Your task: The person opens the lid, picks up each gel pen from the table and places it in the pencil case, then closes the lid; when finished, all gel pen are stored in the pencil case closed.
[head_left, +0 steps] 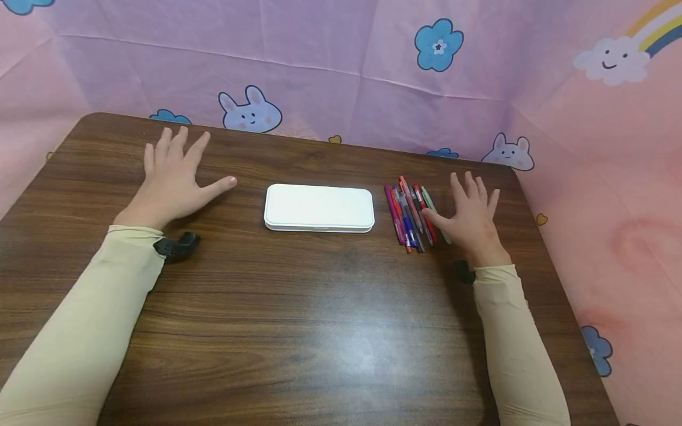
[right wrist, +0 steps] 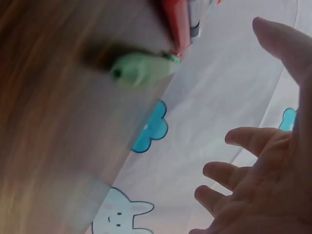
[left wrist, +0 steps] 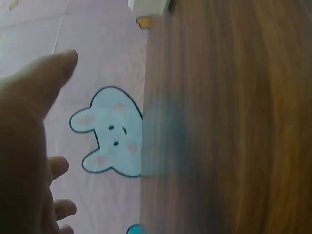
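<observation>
A closed white pencil case (head_left: 318, 207) lies flat at the middle of the brown wooden table (head_left: 298, 319). To its right lies a bunch of several coloured pens (head_left: 411, 214), side by side. My left hand (head_left: 173, 177) hovers or rests flat on the table left of the case, fingers spread and straight, holding nothing. My right hand (head_left: 471, 216) is spread just right of the pens, its thumb over the green pen (right wrist: 141, 69). In the right wrist view the fingers (right wrist: 243, 141) are straight and apart from the pen ends.
A pink cloth backdrop (head_left: 341, 71) printed with bunnies and blue flowers stands behind and to the right of the table. The table's far edge (left wrist: 144, 122) runs close past the left hand. Black wrist mounts (head_left: 178, 245) sit on both cream sleeves.
</observation>
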`<state>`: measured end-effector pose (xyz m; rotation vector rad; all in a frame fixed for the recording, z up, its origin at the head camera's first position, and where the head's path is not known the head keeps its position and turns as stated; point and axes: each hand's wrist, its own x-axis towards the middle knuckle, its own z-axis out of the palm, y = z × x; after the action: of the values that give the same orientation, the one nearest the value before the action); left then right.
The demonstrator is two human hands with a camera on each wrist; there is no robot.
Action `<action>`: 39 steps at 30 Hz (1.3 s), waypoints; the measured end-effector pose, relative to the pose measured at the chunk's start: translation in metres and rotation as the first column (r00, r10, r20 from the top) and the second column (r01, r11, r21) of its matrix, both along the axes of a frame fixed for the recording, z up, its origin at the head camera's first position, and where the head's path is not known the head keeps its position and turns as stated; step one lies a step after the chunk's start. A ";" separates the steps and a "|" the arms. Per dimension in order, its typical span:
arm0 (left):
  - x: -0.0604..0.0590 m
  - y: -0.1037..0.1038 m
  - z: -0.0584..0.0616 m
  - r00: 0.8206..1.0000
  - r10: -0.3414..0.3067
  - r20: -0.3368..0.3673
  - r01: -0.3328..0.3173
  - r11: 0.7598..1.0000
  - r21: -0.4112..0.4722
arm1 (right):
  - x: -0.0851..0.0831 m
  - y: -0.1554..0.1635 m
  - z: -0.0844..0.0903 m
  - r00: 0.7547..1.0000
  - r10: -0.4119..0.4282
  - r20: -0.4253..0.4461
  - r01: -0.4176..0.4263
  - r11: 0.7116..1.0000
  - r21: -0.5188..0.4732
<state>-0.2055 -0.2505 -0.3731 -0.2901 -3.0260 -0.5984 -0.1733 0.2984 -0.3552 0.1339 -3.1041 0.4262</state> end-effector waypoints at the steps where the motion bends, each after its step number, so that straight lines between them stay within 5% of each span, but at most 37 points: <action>1: 0.000 0.003 0.000 1.000 -0.013 0.002 0.013 1.000 0.010 | 0.000 -0.002 -0.001 1.000 0.009 -0.004 -0.009 1.000 -0.001; 7: 0.005 0.027 -0.005 0.991 -0.125 0.054 0.121 0.990 0.071 | 0.001 -0.020 -0.004 0.996 0.086 -0.018 -0.086 0.996 0.007; 12: 0.014 0.048 -0.005 0.958 -0.236 0.164 0.220 0.969 0.110 | 0.003 -0.048 -0.002 0.979 0.203 -0.035 -0.203 0.979 0.010; 18: 0.017 0.070 -0.002 0.927 -0.318 0.198 0.272 0.935 0.227 | 0.009 -0.085 -0.001 0.920 0.390 -0.044 -0.389 0.921 0.027; 27: 0.014 0.079 -0.020 0.900 -0.356 0.251 0.261 0.902 0.344 | 0.000 -0.121 -0.003 0.843 0.537 -0.032 -0.532 0.841 0.100; 33: 0.013 0.079 -0.032 0.906 -0.369 0.208 0.287 0.895 0.341 | -0.012 -0.129 -0.001 0.811 0.582 0.058 -0.585 0.802 0.120; 39: 0.013 0.081 -0.037 0.917 -0.367 0.154 0.305 0.896 0.324 | -0.021 -0.133 0.006 0.809 0.565 0.161 -0.585 0.799 0.141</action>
<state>-0.1929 -0.1697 -0.4105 -0.7954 -3.0354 -1.1620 -0.1947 0.1655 -0.3496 1.1187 -3.1408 0.1352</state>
